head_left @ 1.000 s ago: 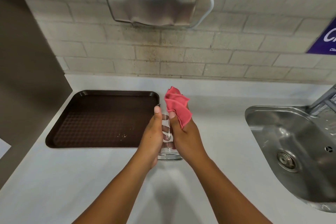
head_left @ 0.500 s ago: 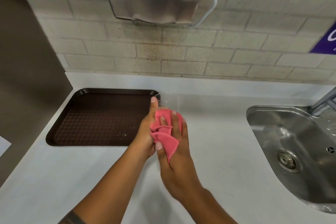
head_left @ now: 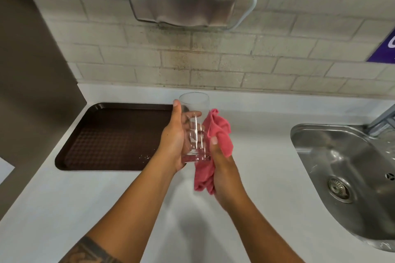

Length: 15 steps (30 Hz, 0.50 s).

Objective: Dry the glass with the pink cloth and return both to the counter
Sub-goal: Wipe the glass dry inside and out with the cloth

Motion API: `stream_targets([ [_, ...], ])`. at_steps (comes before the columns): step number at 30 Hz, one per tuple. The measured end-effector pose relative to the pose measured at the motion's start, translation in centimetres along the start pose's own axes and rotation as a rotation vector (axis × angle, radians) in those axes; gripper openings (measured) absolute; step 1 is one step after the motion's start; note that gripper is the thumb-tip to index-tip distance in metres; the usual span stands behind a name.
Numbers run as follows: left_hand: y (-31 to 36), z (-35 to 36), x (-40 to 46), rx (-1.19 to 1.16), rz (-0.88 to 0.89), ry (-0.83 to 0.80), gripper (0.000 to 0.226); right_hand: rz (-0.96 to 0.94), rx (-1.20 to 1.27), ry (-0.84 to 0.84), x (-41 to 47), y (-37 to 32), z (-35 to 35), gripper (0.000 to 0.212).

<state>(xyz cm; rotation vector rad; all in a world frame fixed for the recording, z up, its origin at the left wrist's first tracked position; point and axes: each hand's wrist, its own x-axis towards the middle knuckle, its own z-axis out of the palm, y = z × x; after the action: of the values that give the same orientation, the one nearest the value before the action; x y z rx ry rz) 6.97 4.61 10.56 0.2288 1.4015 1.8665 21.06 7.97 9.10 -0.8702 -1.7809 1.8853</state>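
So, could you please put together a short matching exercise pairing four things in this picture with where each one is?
Things:
1. glass
2. pink cloth
3. brown tray
4. sink

Places:
a. set into the counter at the right
b. in the right hand
c. lying on the counter at the left
d. in the left hand

Pairs: 1-d, 2-b, 3-c, 4-a

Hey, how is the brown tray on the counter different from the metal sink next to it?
The brown tray is dark, matte and rectangular with a gridded floor; the sink is shiny steel with a curved outline. The tray is shallow, while the sink is a deep basin with a drain. The tray lies left of the hands, the sink to their right. The tray holds only a few pale specks; water runs into the sink. Both sit at the white counter.
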Motion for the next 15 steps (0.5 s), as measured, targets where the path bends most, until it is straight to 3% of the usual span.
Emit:
stream_targets([
  [3,-0.3,0.1,0.5,0.085,0.027,0.022,0.080,-0.096,0.051,0.013,-0.8,2.0,0.8,0.028],
  [9,-1.1,0.2,0.8,0.346,0.017,0.043,0.077,-0.117,0.011,0.151,-0.9,2.5,0.9,0.042],
  [13,-1.1,0.3,0.2,0.441,0.025,0.072,0.071,-0.155,0.028,0.172,-1.2,2.6,0.6,0.021],
  [15,-1.7,0.4,-0.3,0.473,0.115,0.079,0.062,-0.176,0.023,0.201,-1.1,2.2,0.4,0.018],
])
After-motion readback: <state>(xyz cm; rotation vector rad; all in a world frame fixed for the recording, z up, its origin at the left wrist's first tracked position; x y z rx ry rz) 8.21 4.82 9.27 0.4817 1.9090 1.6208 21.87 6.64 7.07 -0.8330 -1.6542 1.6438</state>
